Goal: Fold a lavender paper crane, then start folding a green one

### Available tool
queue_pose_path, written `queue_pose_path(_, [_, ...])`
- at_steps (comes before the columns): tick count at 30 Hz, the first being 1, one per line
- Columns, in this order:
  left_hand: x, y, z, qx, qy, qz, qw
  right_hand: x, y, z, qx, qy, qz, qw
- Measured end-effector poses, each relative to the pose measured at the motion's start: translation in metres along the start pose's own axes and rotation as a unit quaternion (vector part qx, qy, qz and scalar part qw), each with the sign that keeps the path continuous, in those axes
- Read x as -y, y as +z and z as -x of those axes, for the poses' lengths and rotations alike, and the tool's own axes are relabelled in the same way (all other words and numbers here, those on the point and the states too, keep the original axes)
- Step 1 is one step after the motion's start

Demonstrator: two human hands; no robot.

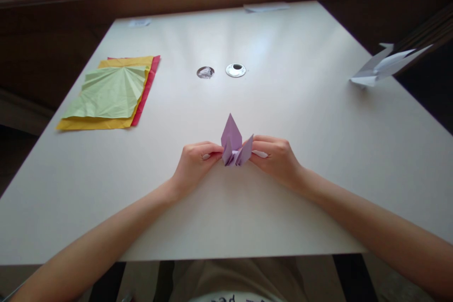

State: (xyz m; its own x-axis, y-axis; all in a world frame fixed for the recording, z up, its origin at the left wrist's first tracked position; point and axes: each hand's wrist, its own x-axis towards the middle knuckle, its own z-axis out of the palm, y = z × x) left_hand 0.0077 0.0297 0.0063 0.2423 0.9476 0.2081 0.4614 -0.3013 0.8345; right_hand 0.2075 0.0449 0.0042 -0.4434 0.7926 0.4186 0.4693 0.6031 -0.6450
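You held the purple paper model [233, 146] between both hands, low over the near-mid table [300, 104].
Your left hand [194, 163] pinched its left side and your right hand [278, 158] its right flap, each grip closed on paper w/ one point up. Green/yellow/red sheets [109, 94] lay well off left, a white folded paper [384, 66] far right, two round holes [221, 71] beyond; nothing blocked.

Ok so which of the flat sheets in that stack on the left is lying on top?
The pale green sheet is on top. It is creased in a fan pattern and covers most of the yellow sheet, while the red sheet shows only along the stack's right edge.
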Motion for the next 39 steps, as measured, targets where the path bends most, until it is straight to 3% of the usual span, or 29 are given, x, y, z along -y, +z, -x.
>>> queue_pose_path(5, [0.0,0.0,-0.001,0.012,-0.026,0.029,0.999,0.001,-0.002,-0.002,0.017,0.037,-0.024,0.999])
queue_pose_path(12, [0.001,0.0,0.0,-0.02,0.027,0.036,0.999,0.0,-0.002,0.0,-0.055,-0.05,-0.018,0.997])
queue_pose_path(19, [0.001,-0.001,-0.001,-0.004,0.012,0.025,1.0,0.001,-0.003,-0.002,-0.042,-0.027,0.014,0.999])
queue_pose_path(24, [0.0,-0.005,0.001,-0.039,0.08,0.057,0.994,0.005,-0.011,-0.001,-0.063,-0.031,-0.039,0.997])
queue_pose_path(29, [0.0,-0.001,0.002,-0.055,0.136,0.0,0.989,0.006,-0.008,-0.001,-0.067,-0.084,-0.024,0.994])
queue_pose_path(39, [0.001,0.002,-0.001,-0.057,0.107,-0.004,0.993,0.002,-0.004,-0.003,-0.06,-0.105,-0.003,0.993])
